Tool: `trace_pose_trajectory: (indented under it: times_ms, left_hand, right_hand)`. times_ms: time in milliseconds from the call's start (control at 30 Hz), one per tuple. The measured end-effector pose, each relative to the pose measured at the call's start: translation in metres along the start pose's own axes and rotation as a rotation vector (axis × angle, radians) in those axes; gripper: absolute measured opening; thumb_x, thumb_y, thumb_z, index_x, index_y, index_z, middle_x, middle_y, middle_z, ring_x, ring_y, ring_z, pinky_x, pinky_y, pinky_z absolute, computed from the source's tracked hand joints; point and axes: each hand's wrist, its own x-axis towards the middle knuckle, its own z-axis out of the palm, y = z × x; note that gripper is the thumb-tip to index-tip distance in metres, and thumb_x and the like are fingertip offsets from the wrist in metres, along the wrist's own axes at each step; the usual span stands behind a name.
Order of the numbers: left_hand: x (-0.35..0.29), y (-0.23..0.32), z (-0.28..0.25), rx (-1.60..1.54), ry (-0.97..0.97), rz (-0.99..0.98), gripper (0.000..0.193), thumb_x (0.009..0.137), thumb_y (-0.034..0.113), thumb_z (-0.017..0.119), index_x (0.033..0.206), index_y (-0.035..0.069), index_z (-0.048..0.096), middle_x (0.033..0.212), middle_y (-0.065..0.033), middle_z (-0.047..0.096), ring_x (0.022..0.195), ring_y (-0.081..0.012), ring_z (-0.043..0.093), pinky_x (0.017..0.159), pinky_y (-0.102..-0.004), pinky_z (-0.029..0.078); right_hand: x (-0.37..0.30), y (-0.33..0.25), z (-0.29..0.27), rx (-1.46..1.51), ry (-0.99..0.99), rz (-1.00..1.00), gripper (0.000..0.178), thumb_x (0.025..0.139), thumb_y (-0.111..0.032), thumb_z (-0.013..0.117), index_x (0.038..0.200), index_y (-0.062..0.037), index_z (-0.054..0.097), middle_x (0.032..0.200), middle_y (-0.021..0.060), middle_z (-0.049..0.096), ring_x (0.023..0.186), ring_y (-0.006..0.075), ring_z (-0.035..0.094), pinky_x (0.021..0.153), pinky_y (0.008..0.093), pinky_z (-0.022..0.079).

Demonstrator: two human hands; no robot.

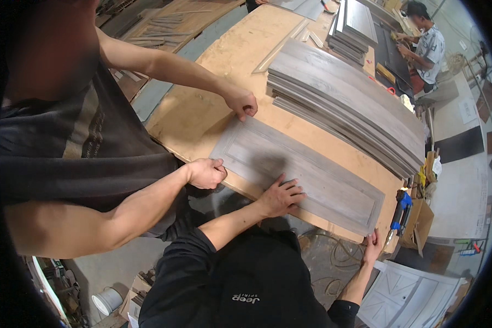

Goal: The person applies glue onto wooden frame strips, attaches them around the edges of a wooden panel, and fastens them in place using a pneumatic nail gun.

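A long grey wood-grain door panel [317, 172] with a raised frame lies flat along the near edge of the worktable. My left hand [281, 198] rests on its near side with fingers spread over the face. At the panel's right end, my right hand [373, 246] grips the near corner, its fingers partly hidden by the edge. A co-worker stands at the left. That person's one hand [240, 104] pinches the far left corner, and the other hand [206, 173] is closed at the near left corner.
Beyond the panel sits a tall stack of grey boards [344, 93], with another stack of panels [352, 30] behind it. A blue-and-black power tool [402, 210] stands at the table's right end. Another person [423, 49] works at the far right. A white bucket [107, 300] is on the floor.
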Motion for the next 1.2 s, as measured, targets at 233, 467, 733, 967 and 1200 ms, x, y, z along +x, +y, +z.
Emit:
trace_pose_trajectory:
  times_ms: [233, 467, 733, 967, 1200]
  left_hand:
    - [0.001, 0.001, -0.001, -0.01, -0.005, -0.004, 0.045, 0.083, 0.032, 0.075, 0.124, 0.021, 0.062, 0.127, -0.0006, 0.06, 0.132, -0.0255, 0.051, 0.115, -0.0593, 0.029]
    - [0.001, 0.001, -0.001, 0.017, 0.001, 0.009, 0.044, 0.083, 0.031, 0.074, 0.124, 0.02, 0.062, 0.128, -0.0011, 0.06, 0.132, -0.0258, 0.051, 0.114, -0.0604, 0.032]
    - [0.001, 0.0, -0.001, 0.041, -0.02, 0.016, 0.045, 0.084, 0.032, 0.073, 0.127, 0.02, 0.062, 0.128, -0.0006, 0.06, 0.133, -0.0248, 0.05, 0.115, -0.06, 0.03]
    - [0.001, -0.001, 0.001, 0.037, -0.018, 0.005, 0.045, 0.084, 0.033, 0.073, 0.126, 0.021, 0.063, 0.128, -0.0002, 0.06, 0.133, -0.0243, 0.05, 0.114, -0.0598, 0.031]
    - [0.002, -0.001, 0.002, 0.011, -0.034, -0.002, 0.044, 0.085, 0.033, 0.073, 0.126, 0.021, 0.063, 0.129, -0.0003, 0.06, 0.134, -0.0244, 0.049, 0.115, -0.0596, 0.031]
  right_hand:
    - [0.003, 0.004, -0.003, -0.006, -0.001, -0.008, 0.054, 0.097, -0.003, 0.056, 0.148, 0.0059, 0.039, 0.142, 0.0203, 0.054, 0.129, 0.0239, 0.054, 0.109, 0.033, 0.04]
    - [-0.001, -0.004, 0.004, -0.008, 0.005, -0.008, 0.055, 0.097, -0.001, 0.055, 0.148, 0.0072, 0.038, 0.142, 0.0205, 0.055, 0.127, 0.0239, 0.055, 0.108, 0.0332, 0.042]
    - [-0.004, -0.009, 0.006, -0.013, 0.023, -0.012, 0.054, 0.097, -0.001, 0.056, 0.148, 0.0081, 0.039, 0.139, 0.0208, 0.058, 0.126, 0.0238, 0.056, 0.107, 0.0333, 0.042]
    - [-0.004, -0.011, 0.006, -0.028, 0.022, -0.014, 0.054, 0.097, -0.001, 0.056, 0.147, 0.0084, 0.039, 0.139, 0.0213, 0.057, 0.126, 0.0244, 0.056, 0.108, 0.0332, 0.042]
    - [-0.004, -0.01, 0.006, -0.05, 0.041, -0.02, 0.054, 0.097, -0.001, 0.056, 0.147, 0.0081, 0.04, 0.139, 0.0219, 0.057, 0.126, 0.0249, 0.057, 0.108, 0.0336, 0.042]
